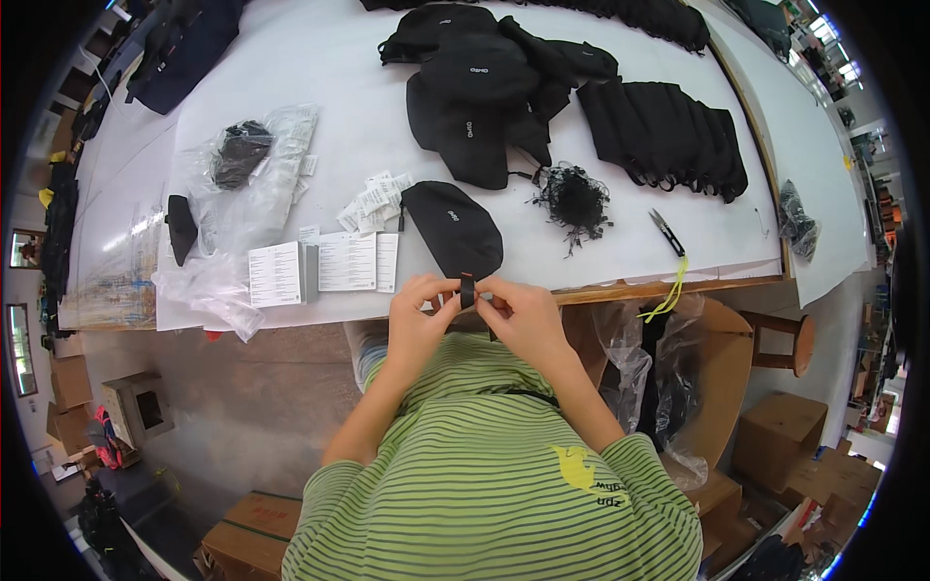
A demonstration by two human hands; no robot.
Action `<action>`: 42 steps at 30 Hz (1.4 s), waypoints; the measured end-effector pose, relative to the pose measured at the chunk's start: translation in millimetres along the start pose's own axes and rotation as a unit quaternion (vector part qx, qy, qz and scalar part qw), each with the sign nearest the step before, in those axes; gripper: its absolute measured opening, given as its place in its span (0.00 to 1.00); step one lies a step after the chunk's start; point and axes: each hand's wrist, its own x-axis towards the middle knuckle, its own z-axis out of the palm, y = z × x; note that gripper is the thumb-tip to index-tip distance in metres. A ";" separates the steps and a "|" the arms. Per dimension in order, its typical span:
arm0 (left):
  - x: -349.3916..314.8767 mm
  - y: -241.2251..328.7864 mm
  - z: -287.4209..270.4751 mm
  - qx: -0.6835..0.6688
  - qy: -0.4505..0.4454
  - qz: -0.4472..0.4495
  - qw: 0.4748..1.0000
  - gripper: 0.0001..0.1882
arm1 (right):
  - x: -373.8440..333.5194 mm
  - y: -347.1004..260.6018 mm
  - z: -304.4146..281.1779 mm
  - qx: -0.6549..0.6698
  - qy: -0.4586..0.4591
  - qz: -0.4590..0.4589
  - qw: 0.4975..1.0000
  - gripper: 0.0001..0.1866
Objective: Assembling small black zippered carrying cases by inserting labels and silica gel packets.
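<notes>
A black fabric pouch (450, 228) with a small white print lies flat at the table's front edge. From its near end comes a short black strap (467, 291) with a small orange mark at the top. My left hand (417, 315) pinches the strap from the left, thumb against fingers. On the other side, my right hand (526, 317) pinches the same strap between thumb and fingertips. What lies behind the fingertips is hidden. Stacks of white printed cards (347, 261) stand left of the pouch, with loose white labels (373, 201) behind them.
More black pouches (475, 82) are piled farther back, beside a row of overlapping ones (668, 136). A tangle of black cords (573, 198) and thread snips (666, 230) with a yellow cord lie right. Clear plastic bags (276, 165) lie left; a cardboard box (722, 373) stands below the table.
</notes>
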 end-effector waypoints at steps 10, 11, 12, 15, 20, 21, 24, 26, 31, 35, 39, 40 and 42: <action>-11.6 19.4 -9.5 -0.328 0.082 -0.061 0.939 0.03 | -1.1 22.9 -18.4 0.481 -0.104 0.034 0.870 0.06; -13.4 20.2 -13.2 -0.329 0.079 -0.059 0.939 0.03 | -2.4 23.6 -21.7 0.494 -0.126 0.042 0.859 0.07; -16.1 20.2 -17.8 -0.366 0.024 -0.073 0.927 0.03 | -3.1 15.4 -22.1 0.516 -0.097 0.032 0.851 0.06; -16.9 22.5 -21.9 -0.384 -0.050 -0.087 0.918 0.04 | -5.4 16.1 -20.1 0.534 -0.085 0.026 0.841 0.07; -8.5 37.4 -13.4 -0.303 -0.048 -0.120 0.944 0.04 | 4.3 -0.1 -22.2 0.516 -0.056 0.096 0.849 0.08; -10.1 39.5 -12.8 -0.269 -0.066 -0.121 0.953 0.04 | 2.8 -1.6 -20.1 0.481 -0.024 0.123 0.868 0.09; -4.4 46.2 -9.8 -0.224 -0.081 -0.117 0.964 0.04 | 7.0 4.2 -15.1 0.476 0.012 0.094 0.874 0.09; -6.3 44.7 -7.5 -0.208 -0.080 -0.111 0.969 0.04 | 3.5 4.3 -12.3 0.469 0.021 0.094 0.878 0.09; -5.5 43.0 -5.5 -0.185 -0.050 -0.101 0.976 0.04 | -0.5 5.9 -10.2 0.467 0.005 0.104 0.878 0.07; -8.2 36.9 -5.3 -0.203 -0.047 -0.079 0.975 0.03 | -3.0 6.7 -9.9 0.473 -0.012 0.110 0.874 0.06; -7.6 40.3 -7.9 -0.191 -0.058 -0.099 0.975 0.03 | -2.7 7.5 -9.2 0.462 -0.022 0.110 0.880 0.06; -7.4 40.0 -8.1 -0.198 -0.060 -0.101 0.973 0.03 | -2.4 7.6 -9.0 0.461 -0.022 0.110 0.880 0.05; -7.1 41.6 -8.9 -0.194 -0.059 -0.100 0.974 0.03 | -2.0 7.3 -8.8 0.458 -0.020 0.111 0.882 0.05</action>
